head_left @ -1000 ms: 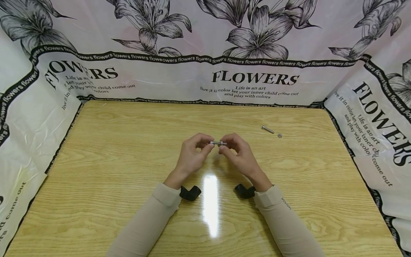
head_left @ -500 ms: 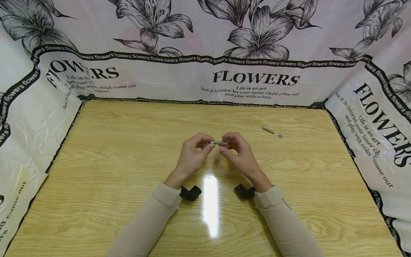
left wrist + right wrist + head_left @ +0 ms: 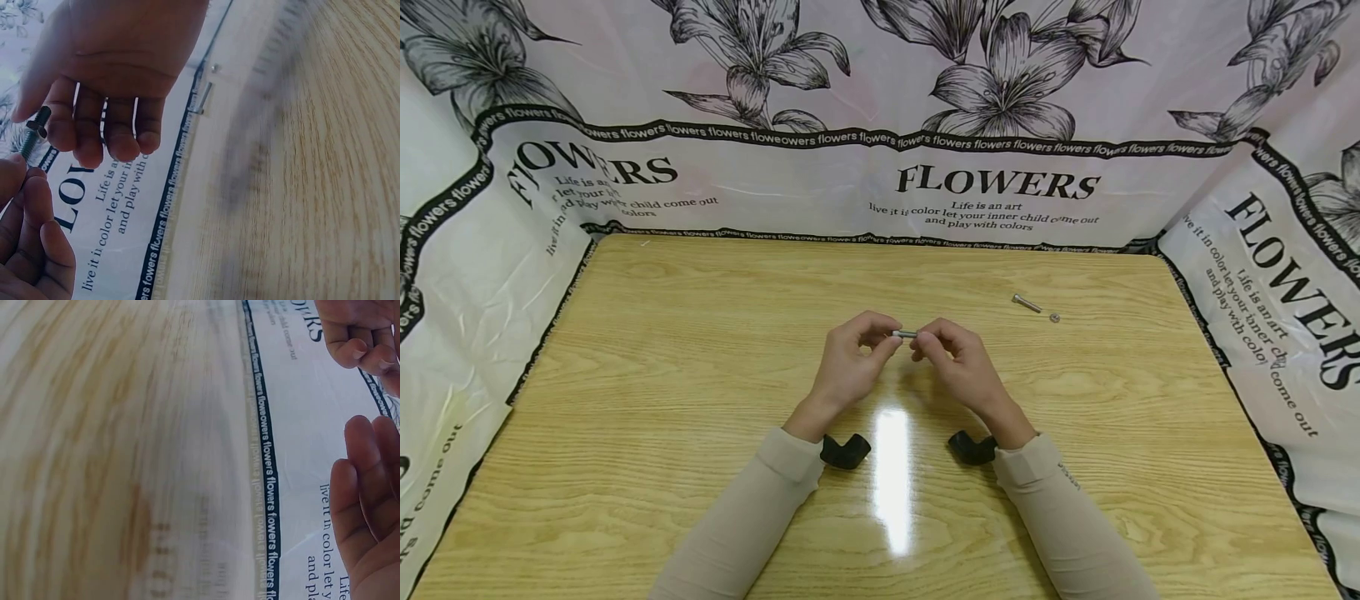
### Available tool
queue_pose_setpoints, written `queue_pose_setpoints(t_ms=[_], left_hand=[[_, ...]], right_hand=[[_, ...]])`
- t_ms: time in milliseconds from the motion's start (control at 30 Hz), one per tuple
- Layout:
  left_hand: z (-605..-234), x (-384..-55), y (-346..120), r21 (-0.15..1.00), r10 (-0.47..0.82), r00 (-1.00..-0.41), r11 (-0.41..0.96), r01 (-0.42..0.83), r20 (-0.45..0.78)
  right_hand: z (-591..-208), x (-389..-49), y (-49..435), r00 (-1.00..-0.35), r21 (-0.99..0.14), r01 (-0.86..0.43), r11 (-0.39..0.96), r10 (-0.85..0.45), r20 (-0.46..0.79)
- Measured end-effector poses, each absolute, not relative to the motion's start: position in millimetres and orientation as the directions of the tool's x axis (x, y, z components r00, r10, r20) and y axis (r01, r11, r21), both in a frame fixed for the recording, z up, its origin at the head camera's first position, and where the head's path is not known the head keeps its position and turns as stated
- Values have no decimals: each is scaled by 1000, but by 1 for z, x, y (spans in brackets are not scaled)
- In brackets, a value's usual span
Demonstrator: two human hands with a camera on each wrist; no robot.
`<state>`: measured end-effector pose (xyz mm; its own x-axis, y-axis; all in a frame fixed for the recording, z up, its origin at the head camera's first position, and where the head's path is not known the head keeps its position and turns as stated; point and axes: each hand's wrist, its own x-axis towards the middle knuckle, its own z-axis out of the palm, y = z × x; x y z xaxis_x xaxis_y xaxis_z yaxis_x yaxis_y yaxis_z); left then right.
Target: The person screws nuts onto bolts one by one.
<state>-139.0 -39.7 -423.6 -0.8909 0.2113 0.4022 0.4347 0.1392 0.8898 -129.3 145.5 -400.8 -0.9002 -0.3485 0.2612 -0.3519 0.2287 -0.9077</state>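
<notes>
We see the right hand (image 3: 958, 367) drawn closer to the left hand (image 3: 850, 362) along the bolt (image 3: 906, 334) than it was half a second and one second ago. Earlier, its fingertips pinched the far end of the shaft, with a longer bare stretch of metal and a small nut visible between the two hands; now only a short stub of shaft shows, and the right fingertips (image 3: 927, 339) cover the rest. The right fingers have also lowered and folded slightly over the bolt. The nut can no longer be made out in the head view.
</notes>
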Motion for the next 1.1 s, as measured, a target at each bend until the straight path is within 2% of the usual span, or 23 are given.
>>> queue_pose_setpoints(t_ms=[300,633,900,1100], left_hand=[[-422,-138,-40,891,211,-892,140,432,399],[-424,-140,-39,891,216,-888,122,438,407],[-422,-140,-39,891,212,-891,134,433,401],[-422,-139,-40,893,220,-890,130,432,399]], right_hand=[[-401,-130,146,-868,-898,-409,161,-373,328],[-400,-130,145,-893,-907,-366,210,-352,279],[-403,-132,145,-861,-892,-429,144,-364,355],[-401,-130,144,-876,-888,-410,207,-359,321]])
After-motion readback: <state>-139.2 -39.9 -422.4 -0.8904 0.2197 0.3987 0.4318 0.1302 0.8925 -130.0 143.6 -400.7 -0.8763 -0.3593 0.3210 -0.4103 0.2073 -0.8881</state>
